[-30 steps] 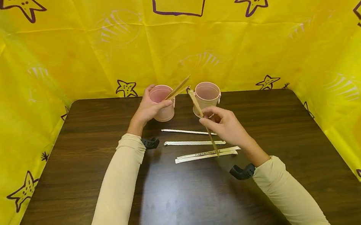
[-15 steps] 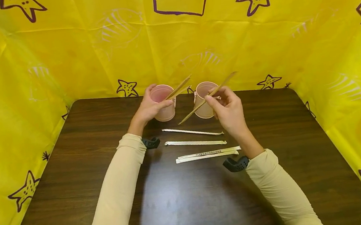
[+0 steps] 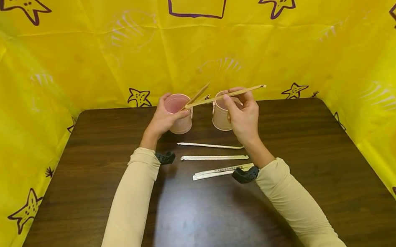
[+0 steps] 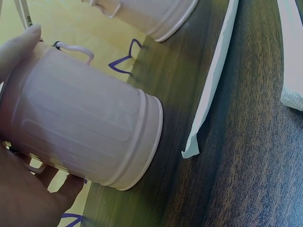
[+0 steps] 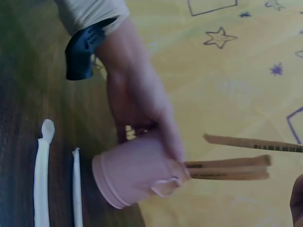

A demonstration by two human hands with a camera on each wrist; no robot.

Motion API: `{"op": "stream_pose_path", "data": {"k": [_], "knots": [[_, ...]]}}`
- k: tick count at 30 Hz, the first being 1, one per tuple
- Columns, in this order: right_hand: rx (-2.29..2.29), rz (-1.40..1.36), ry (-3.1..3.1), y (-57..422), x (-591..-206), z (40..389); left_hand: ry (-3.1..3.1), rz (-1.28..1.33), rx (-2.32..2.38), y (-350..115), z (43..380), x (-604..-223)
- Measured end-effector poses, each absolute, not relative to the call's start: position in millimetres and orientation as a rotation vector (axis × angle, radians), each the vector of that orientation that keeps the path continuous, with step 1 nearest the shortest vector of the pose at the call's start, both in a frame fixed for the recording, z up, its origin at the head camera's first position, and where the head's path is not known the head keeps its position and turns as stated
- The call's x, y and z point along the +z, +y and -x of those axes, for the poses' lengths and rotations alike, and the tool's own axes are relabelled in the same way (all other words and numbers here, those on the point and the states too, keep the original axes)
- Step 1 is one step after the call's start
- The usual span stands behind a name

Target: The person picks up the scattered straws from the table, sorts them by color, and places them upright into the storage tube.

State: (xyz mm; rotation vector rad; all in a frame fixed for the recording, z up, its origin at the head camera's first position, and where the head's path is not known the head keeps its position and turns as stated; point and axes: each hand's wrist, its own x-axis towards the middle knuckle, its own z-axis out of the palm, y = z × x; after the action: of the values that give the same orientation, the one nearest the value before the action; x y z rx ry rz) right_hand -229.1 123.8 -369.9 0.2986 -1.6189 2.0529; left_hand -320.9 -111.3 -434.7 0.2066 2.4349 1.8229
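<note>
In the head view my left hand (image 3: pixel 162 119) grips a small pink bucket (image 3: pixel 181 126) with its thumb over the rim; the left wrist view shows this bucket (image 4: pixel 80 118) standing close beside the hand. Brown paper-wrapped straws (image 3: pixel 200 92) lean out of it past the thumb. My right hand (image 3: pixel 245 119) pinches another brown paper-wrapped straw (image 3: pixel 252 89), nearly level, its left end over the left bucket's rim. In the right wrist view this straw (image 5: pixel 255 144) is apart from the bundled straws (image 5: pixel 232 168). Behind the right hand stands a second pink bucket (image 3: pixel 221 121), partly hidden.
Several white paper-wrapped straws lie in rows on the dark wooden table (image 3: pixel 197 229), including a thin one (image 3: pixel 210 145) and a thicker one (image 3: pixel 214 157). A nearer pair (image 3: pixel 209 174) is partly covered by the right wrist's black camera mount (image 3: pixel 246 175). Yellow printed cloth (image 3: pixel 98 61) surrounds the table.
My right hand has moved up and then left, turning its brown straw from steep to nearly level and bringing one end to the left bucket. The left hand keeps its place on the bucket.
</note>
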Motion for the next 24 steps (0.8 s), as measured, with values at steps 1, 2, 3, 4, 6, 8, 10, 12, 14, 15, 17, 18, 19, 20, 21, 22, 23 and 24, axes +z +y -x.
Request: {"op": "stream_pose_path", "data": {"k": [1,2,3,4,6,8,10,12,14,15,17,18,19,20,21,22,23,24], "knots": [[2.054,-0.301,-1.622,121.0,-372.2,230.9,2.438,-0.206,1.817,-111.5,320.9,-435.2],[2.053,-0.297,-1.631,118.1,-374.5,232.9,2.442,-0.207,1.81,-111.7,320.9,-435.6],[2.054,-0.298,-1.636,115.4,-377.0,234.8,2.445,-0.204,1.805,-111.9,320.9,-435.9],[2.055,-0.3,-1.64,112.5,-379.1,236.5,2.45,-0.208,1.802,-112.0,321.0,-436.1],[2.069,-0.314,-1.642,107.2,-383.4,240.1,2.45,-0.21,1.806,-112.0,321.1,-435.9],[2.104,-0.337,-1.645,102.4,-387.0,243.0,2.446,-0.206,1.812,-111.9,321.0,-435.4],[2.117,-0.353,-1.663,98.3,-390.1,245.6,2.438,-0.209,1.825,-111.5,320.5,-434.6],[2.12,-0.347,-1.701,94.7,-393.4,247.8,2.411,-0.21,1.842,-110.7,317.9,-429.9],[2.087,-0.326,-1.756,90.5,-397.0,249.6,2.387,-0.21,1.847,-109.6,311.4,-420.0],[2.074,-0.32,-1.772,88.4,-398.9,250.6,2.376,-0.212,1.85,-109.1,308.5,-415.1],[2.07,-0.321,-1.798,84.0,-402.6,252.7,2.346,-0.212,1.855,-108.4,302.7,-405.9],[2.074,-0.322,-1.805,81.8,-404.6,253.9,2.338,-0.211,1.851,-108.2,299.5,-401.0],[2.074,-0.325,-1.816,79.7,-406.2,255.3,2.331,-0.211,1.853,-108.1,298.7,-400.3],[2.075,-0.327,-1.826,77.9,-407.6,256.8,2.323,-0.21,1.857,-108.2,298.7,-400.5],[2.083,-0.326,-1.834,76.0,-408.8,258.3,2.319,-0.209,1.86,-108.2,298.6,-400.5],[2.085,-0.319,-1.847,74.1,-409.6,259.7,2.313,-0.209,1.866,-108.2,298.3,-400.4],[2.081,-0.31,-1.859,72.0,-410.0,260.9,2.312,-0.206,1.869,-108.3,297.7,-400.1],[2.084,-0.3,-1.868,69.7,-409.9,262.0,2.315,-0.205,1.869,-108.2,298.2,-400.7]]}}
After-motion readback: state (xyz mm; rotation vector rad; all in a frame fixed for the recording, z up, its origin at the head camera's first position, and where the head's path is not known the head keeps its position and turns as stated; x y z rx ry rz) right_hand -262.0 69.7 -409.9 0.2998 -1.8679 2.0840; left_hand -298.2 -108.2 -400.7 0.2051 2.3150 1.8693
